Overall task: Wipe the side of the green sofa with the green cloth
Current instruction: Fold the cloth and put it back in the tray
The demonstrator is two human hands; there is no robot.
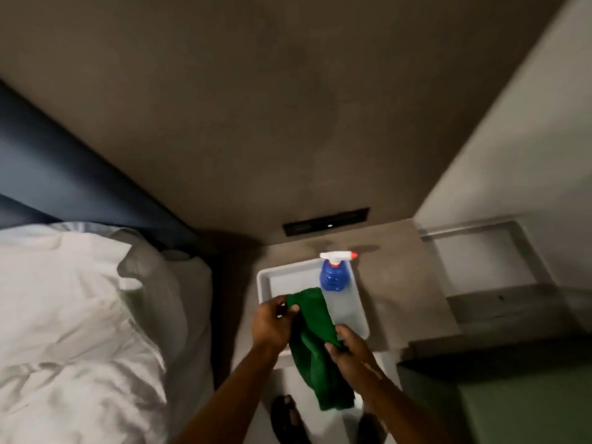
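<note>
We are in a bedroom, maybe a hotel room. A bed (80,315) with a white pillow (64,251) and a dark headboard (64,174) fills the left. Beside it a grey ledge (400,283) carries a tray (358,315) with a spray bottle (333,277), under a wall socket strip (326,221).

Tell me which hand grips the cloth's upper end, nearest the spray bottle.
The left hand pinches the green cloth at its top, near the spray bottle; the right hand holds it lower down.
</note>
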